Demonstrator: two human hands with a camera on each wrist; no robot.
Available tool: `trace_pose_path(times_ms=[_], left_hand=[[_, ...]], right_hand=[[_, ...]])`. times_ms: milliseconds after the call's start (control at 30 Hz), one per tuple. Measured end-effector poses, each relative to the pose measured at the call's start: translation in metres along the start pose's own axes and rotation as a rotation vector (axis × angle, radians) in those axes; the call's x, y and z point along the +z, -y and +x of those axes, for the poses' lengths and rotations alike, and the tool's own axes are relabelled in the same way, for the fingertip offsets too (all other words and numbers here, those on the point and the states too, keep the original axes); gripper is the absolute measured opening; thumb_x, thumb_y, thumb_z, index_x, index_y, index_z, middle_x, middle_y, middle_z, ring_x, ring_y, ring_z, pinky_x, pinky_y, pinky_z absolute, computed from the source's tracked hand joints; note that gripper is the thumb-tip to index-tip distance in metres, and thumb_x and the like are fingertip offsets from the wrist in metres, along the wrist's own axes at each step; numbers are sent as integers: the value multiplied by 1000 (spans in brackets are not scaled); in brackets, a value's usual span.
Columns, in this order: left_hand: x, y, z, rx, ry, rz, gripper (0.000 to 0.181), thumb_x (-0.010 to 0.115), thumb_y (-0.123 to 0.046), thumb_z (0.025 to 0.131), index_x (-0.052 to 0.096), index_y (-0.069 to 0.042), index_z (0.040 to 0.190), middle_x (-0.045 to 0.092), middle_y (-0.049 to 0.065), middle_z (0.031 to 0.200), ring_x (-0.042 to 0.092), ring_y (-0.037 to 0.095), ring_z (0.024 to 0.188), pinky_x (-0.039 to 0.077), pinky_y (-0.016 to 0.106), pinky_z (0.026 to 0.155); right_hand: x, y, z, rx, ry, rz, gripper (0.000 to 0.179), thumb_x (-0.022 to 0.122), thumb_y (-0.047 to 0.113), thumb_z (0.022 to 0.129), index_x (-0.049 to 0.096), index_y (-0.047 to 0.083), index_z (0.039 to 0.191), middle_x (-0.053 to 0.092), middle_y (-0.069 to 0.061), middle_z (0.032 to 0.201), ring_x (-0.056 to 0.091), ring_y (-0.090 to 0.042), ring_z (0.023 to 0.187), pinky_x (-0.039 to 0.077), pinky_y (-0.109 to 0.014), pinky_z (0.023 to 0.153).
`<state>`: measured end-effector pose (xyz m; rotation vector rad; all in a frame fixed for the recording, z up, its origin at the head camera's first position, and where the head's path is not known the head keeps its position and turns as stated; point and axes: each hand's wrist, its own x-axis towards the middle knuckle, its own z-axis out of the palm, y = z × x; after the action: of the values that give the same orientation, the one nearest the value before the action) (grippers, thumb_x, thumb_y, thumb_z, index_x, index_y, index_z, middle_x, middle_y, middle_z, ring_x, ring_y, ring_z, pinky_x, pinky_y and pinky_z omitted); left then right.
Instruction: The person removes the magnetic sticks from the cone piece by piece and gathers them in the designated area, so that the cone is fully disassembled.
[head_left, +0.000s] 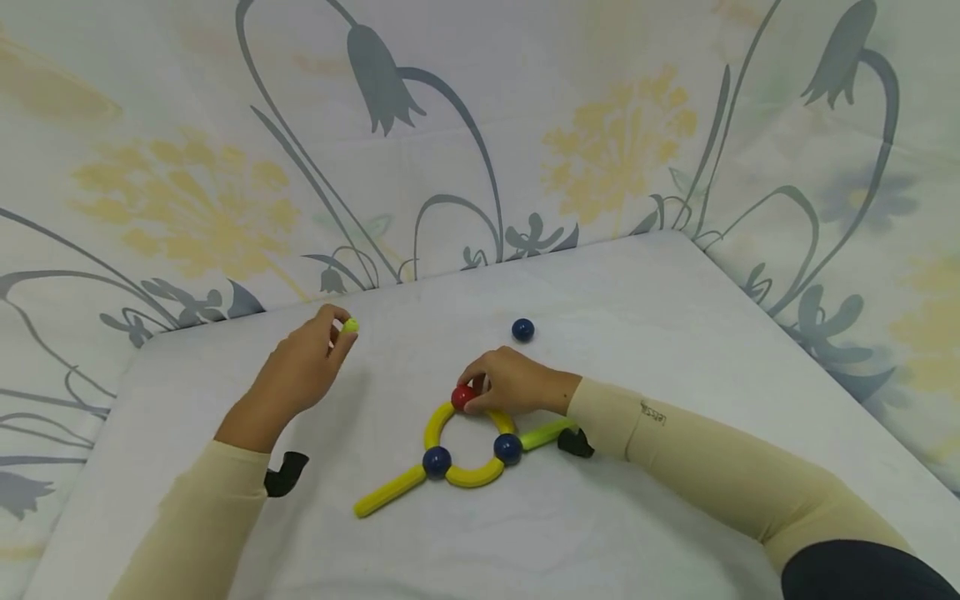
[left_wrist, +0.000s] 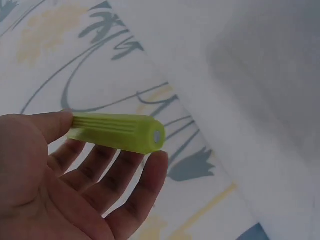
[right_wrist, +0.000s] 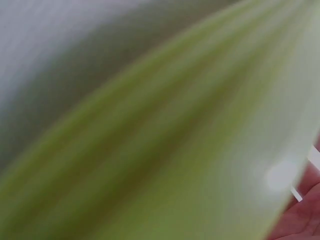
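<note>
My left hand (head_left: 298, 364) is raised at the left, pinching a lime-green magnetic rod (left_wrist: 117, 132) between thumb and fingers; a metal tip shows at its end. At the top of a ring, my right hand (head_left: 517, 381) grips a red ball (head_left: 462, 397) with thumb and fingertips. Curved yellow rods (head_left: 476, 476) and two blue balls (head_left: 437, 462) form the rest of this ring. A straight yellow rod (head_left: 390, 491) sticks out to the lower left. Under the right wrist a green rod (head_left: 546, 434) reaches out from the right blue ball; it fills the right wrist view, blurred.
A loose blue ball (head_left: 522, 330) lies beyond the right hand. All this is on a white-covered table (head_left: 637, 308). Floral cloth (head_left: 480, 142) rises along its back and right edges.
</note>
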<state>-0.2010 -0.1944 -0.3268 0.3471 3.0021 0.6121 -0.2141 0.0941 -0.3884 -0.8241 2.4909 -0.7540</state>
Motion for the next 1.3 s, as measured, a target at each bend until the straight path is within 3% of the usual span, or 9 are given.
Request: trace_pose_path(times_ms=[133,300,567,833,933,1067,1167,1300], left_hand=[[17,9,10,-27,111,65,35,46,-24,107,44,-4,135,64,16,109,59,24,79,47,35,64],[32,15,17,-41,181,131,34,53,-19,104,47,-6,134,65,17,117,59,24,84,49,41,70],[46,21,19,-22,179,178,29,63,-17,98,60,-9,126,68,14,113,64,27,94,53,47,79],[51,22,18,-36,161,193,30,67,-18,95,64,-9,124,68,13,110,64,26,92,54,46,76],[49,21,15,-38,137,208,38,67,-21,95,60,-9,130,65,17,118,64,32,100,54,50,80],[43,14,5,-7,28,203,43,66,-25,96,57,-10,135,59,23,130,59,39,113,53,56,85],[37,6,-6,33,-58,158,40,66,-25,97,59,-11,133,60,20,129,60,38,112,53,54,84],[32,-7,-22,74,-107,87,35,66,-24,97,63,-13,130,64,13,122,63,32,109,54,50,84]], right_hand=[[-1,-2,-3,2,-4,11,32,75,21,91,71,13,121,73,1,103,63,-9,88,53,-22,79],[-2,-2,-5,11,-4,10,32,75,20,91,71,12,121,73,0,102,62,-9,87,53,-22,78],[-3,-2,-7,34,-4,16,31,76,20,90,71,12,120,72,1,100,62,-10,86,53,-22,77],[-2,-2,-6,48,-5,17,33,76,20,90,71,12,121,72,1,99,62,-11,86,53,-23,78],[-2,0,-5,55,-5,17,33,77,20,89,70,12,121,72,1,99,61,-11,86,53,-23,78],[-1,0,-6,67,-5,11,34,77,21,89,70,13,121,72,2,99,61,-11,86,53,-23,78],[-1,-1,-6,68,-6,9,34,77,21,89,70,12,122,71,2,99,61,-11,86,53,-23,78],[-4,-2,-7,73,-10,-3,36,77,22,89,69,12,123,71,1,100,61,-12,88,54,-24,80]])
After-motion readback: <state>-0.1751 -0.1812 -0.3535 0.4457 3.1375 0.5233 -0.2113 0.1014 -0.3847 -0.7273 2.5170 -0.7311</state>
